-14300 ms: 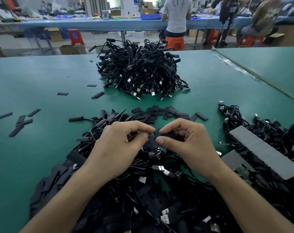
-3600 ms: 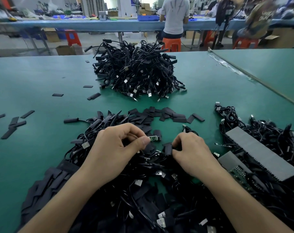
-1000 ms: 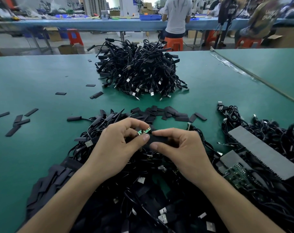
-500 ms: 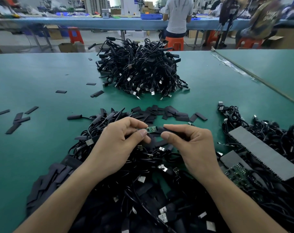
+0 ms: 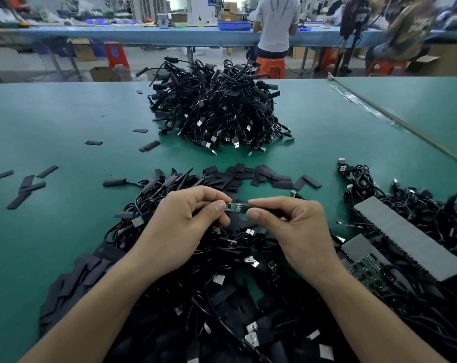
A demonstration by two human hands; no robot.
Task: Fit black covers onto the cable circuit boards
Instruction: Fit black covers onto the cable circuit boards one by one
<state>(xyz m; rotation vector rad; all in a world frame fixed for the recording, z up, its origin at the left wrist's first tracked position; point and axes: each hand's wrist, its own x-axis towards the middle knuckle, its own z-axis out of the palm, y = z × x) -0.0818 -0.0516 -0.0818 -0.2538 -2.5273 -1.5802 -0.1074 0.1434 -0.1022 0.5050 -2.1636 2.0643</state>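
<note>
My left hand (image 5: 180, 226) pinches the left end of a small green circuit board (image 5: 233, 206) on a black cable, held just above the near cable heap (image 5: 222, 284). My right hand (image 5: 290, 226) pinches a black cover (image 5: 261, 205) whose open end meets the board's right end. Most of the board is bare and visible between my two thumbs. A loose row of black covers (image 5: 261, 176) lies on the green table (image 5: 65, 121) just beyond my hands.
A big pile of black USB cables (image 5: 217, 108) sits at mid table. More cables and grey boards (image 5: 410, 239) lie at the right. Stray covers (image 5: 26, 184) are scattered at the left. People sit at a blue bench beyond the far edge.
My right hand has brought the black cover up to the board's right end, and both hands have risen slightly. The board shows more plainly between my thumbs than a second ago.
</note>
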